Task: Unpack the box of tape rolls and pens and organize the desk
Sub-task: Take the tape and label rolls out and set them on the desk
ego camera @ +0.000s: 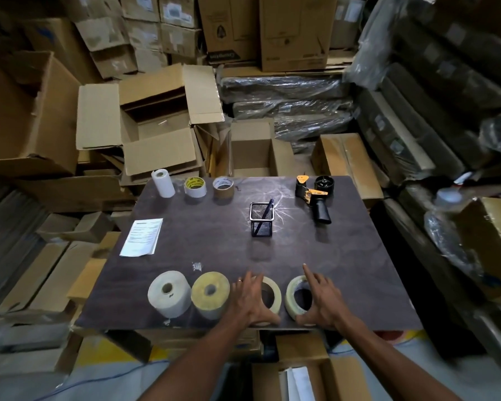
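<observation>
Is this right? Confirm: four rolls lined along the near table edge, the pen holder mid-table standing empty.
Not quite. The head view shows a dark pen leaning inside the mesh pen holder, so it is not empty. Four rolls do line the near edge of the table.

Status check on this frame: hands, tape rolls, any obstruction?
Left hand open on cream tape roll; right hand open on clear tape roll. Four rolls lined along near desk edge. Nothing in the way.

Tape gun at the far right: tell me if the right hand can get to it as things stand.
Probably yes. The right hand rests on a clear tape roll, fingers spread, and bare desk lies between it and the tape gun. It looks like a long forward stretch, though.
</observation>
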Available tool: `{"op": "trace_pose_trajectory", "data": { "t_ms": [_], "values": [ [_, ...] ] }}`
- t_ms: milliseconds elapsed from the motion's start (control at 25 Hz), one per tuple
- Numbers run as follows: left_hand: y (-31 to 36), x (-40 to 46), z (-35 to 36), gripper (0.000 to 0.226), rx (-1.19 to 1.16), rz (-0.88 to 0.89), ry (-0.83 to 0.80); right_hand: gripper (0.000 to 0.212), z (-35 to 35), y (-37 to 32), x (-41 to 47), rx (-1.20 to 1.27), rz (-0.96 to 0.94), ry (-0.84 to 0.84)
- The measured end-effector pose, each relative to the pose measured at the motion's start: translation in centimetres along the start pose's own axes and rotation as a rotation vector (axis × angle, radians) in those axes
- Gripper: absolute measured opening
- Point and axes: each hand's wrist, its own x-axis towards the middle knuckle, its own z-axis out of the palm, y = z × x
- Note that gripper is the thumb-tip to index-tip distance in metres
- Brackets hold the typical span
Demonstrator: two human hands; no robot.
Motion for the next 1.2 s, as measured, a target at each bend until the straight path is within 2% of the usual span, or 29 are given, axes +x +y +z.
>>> {"op": "trace_pose_trajectory", "data": {
  "t_ms": [160, 440, 640, 720, 840, 920, 1040, 1200],
  "values": [
    [-0.4, 0.0, 0.6, 0.119, -0.013, 0.011, 0.016, 0.135, 0.9, 0.2, 0.1, -0.019, -0.012, -0.017],
    [-0.5, 0.0, 1.3, 0.126, -0.062, 0.009, 0.028, 0.134, 0.3, -0.2, 0.1, -0.041, -0.054, -0.03],
    [0.0, -0.4, 1.8, 0.127, -0.008, 0.002, 0.031, 0.136, 0.0, -0.2, 0.3, -0.026, -0.077, -0.044],
    [0.7, -1.6, 1.9, 0.114, 0.0, 0.015, 0.122, 0.135, 0.3, -0.4, -0.1, -0.021, -0.068, -0.016],
    [1.7, -3.5, 2.7, 0.063, -0.041, 0.106, 0.39, 0.127, 0.5, -0.3, -1.0, 0.053, -0.082, 0.089],
    [2.4, -4.8, 3.9, 0.037, -0.143, 0.141, 0.5, 0.115, 0.6, -0.2, -2.2, 0.129, -0.125, 0.176],
    [3.4, -6.8, 5.6, 0.019, -0.242, 0.086, 0.475, 0.086, 0.8, 0.7, -4.4, 0.206, -0.177, 0.275],
    [4.7, -9.7, 7.9, 0.013, -0.316, -0.007, 0.411, 0.049, 1.4, 3.0, -8.8, 0.276, -0.189, 0.339]
  ]
}}
